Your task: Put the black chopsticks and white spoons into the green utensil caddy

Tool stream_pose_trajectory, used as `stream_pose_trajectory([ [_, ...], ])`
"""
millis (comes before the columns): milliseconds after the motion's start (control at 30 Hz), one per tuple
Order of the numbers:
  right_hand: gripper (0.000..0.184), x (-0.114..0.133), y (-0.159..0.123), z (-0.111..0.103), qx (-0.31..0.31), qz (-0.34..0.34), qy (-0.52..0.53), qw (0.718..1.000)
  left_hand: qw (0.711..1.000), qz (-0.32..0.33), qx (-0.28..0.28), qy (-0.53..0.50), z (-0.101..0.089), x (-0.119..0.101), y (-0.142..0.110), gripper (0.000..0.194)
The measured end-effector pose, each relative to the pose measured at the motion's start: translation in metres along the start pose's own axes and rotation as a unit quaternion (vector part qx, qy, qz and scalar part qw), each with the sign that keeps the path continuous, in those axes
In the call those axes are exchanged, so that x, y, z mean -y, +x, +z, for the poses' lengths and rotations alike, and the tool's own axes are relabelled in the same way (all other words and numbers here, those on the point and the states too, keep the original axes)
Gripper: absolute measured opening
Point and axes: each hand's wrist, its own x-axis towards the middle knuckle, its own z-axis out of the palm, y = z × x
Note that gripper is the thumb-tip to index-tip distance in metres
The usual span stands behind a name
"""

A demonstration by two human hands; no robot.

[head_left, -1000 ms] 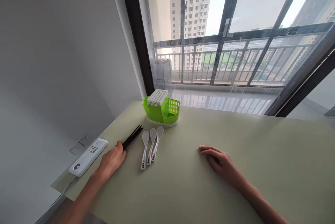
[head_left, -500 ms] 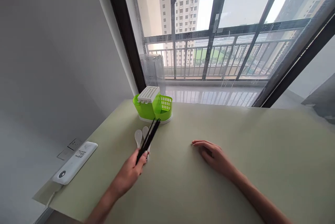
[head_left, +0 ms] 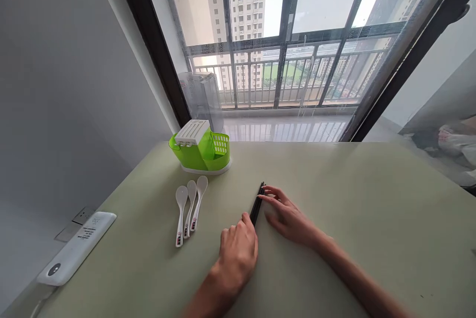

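Note:
My left hand (head_left: pixel 238 248) is closed around the near end of a bundle of black chopsticks (head_left: pixel 256 205), held low at the table surface. From the other side comes my right hand (head_left: pixel 288 216), its fingers stretched out and parted. Its fingertips reach the far part of the chopsticks; whether they press on them I cannot tell. To the left lie three white spoons, a left one (head_left: pixel 181 209), a middle one (head_left: pixel 190 209) and a right one (head_left: pixel 199 201), bowls pointing away from me and labels on their handles.
A green utensil caddy (head_left: pixel 199 157) with a white slotted top stands at the table's (head_left: pixel 316 174) back left. A white power strip (head_left: pixel 80 246) lies along the left edge by the wall. Behind the table is a large glass window (head_left: pixel 260 124).
My left hand has moved right and lowered the chopsticks from above the spoons to the table. My right hand's fingers have stretched toward the chopsticks. The view has shifted slightly right.

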Motion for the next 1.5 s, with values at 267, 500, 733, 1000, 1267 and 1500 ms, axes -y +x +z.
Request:
stream_pose_trajectory([
  [267, 0.048, 0.000, 0.001, -0.002, 0.003, -0.005, -0.016, 1.000, 0.997, 0.029, -0.056, -0.036, 0.006, -0.001, 0.003, 0.034],
  [500, 0.045, 0.000, 0.000, -0.005, -0.011, 0.003, 0.031, 0.999, 0.969, -0.028, -0.240, -0.059, 0.006, 0.061, 0.008, 0.043],
  [733, 0.041, -0.004, 0.000, -0.002, -0.037, 0.024, 0.034, 0.998, 0.924, -0.225, -0.304, 0.053, -0.010, 0.136, 0.003, 0.073],
  [1000, 0.038, -0.005, -0.001, -0.001, -0.047, 0.050, 0.052, 0.996, 0.943, -0.262, -0.203, 0.019, -0.022, 0.160, 0.005, 0.063],
  [1267, 0.032, -0.011, 0.001, 0.003, -0.092, 0.057, 0.082, 0.991, 0.938, -0.262, -0.216, 0.073, -0.024, 0.134, 0.035, 0.078],
  [1500, 0.032, -0.012, 0.001, 0.003, -0.089, 0.064, 0.092, 0.990, 0.960, -0.203, -0.166, 0.103, -0.030, 0.117, 0.043, 0.067],
])
